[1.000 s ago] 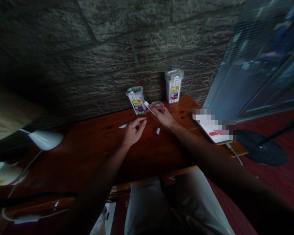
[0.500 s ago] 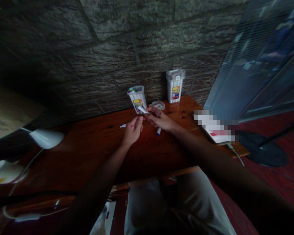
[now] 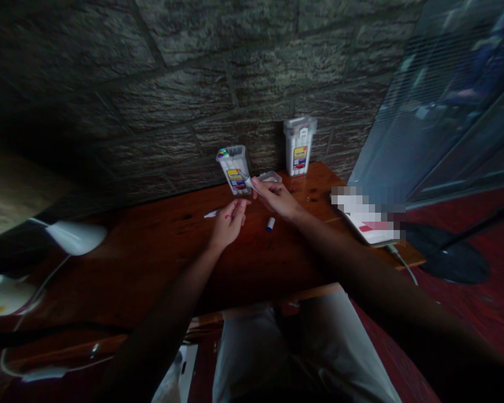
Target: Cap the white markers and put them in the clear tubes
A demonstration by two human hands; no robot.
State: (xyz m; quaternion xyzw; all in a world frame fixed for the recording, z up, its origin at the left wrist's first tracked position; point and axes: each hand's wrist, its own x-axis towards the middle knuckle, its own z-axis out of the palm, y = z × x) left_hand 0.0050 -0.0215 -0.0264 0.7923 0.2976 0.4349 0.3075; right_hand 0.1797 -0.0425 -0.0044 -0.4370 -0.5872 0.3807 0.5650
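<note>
My right hand (image 3: 277, 198) pinches a white marker (image 3: 249, 183), which points up and left in front of the open marker box (image 3: 234, 170). Just left of it, my left hand (image 3: 230, 223) has its fingers pressed together over the table, with red marks on the skin. A white pointed piece (image 3: 210, 214) sticks out behind that hand; whether it is held or lies on the wood, I cannot tell. Below my right hand lies a short white piece with a blue end (image 3: 270, 224), like a marker cap. A clear plastic lid (image 3: 272, 177) sits behind my right hand, partly hidden.
A second, closed marker box (image 3: 299, 146) stands against the stone wall (image 3: 193, 95). At the right edge of the wooden table (image 3: 159, 246) rests a white, partly blurred object (image 3: 373, 232) with a cable. A white lamp (image 3: 78, 237) is at the left.
My right hand has drawn slightly away from my left, and the marker in it has tilted more upright. The blue-ended piece shows more fully. My left hand has hardly moved.
</note>
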